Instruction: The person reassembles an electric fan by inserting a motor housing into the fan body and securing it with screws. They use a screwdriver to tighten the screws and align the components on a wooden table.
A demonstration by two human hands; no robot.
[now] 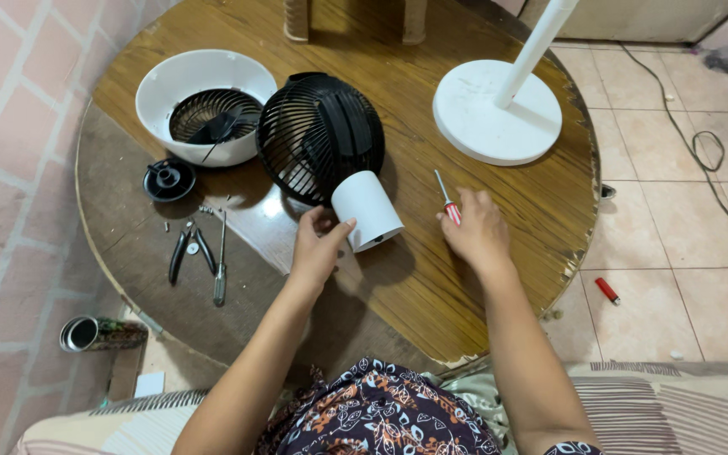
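Observation:
A black fan grille with a white cylindrical motor housing lies on the round wooden table. My left hand grips the near end of the white housing. My right hand rests on the table over a red-handled screwdriver, fingers closed around its handle, the metal shaft pointing away from me.
A white fan shell holding a black grille sits at the back left, a black round cap beside it. Pliers, another screwdriver and small screws lie left. A white fan base with pole stands back right. A red lighter lies on the tiled floor.

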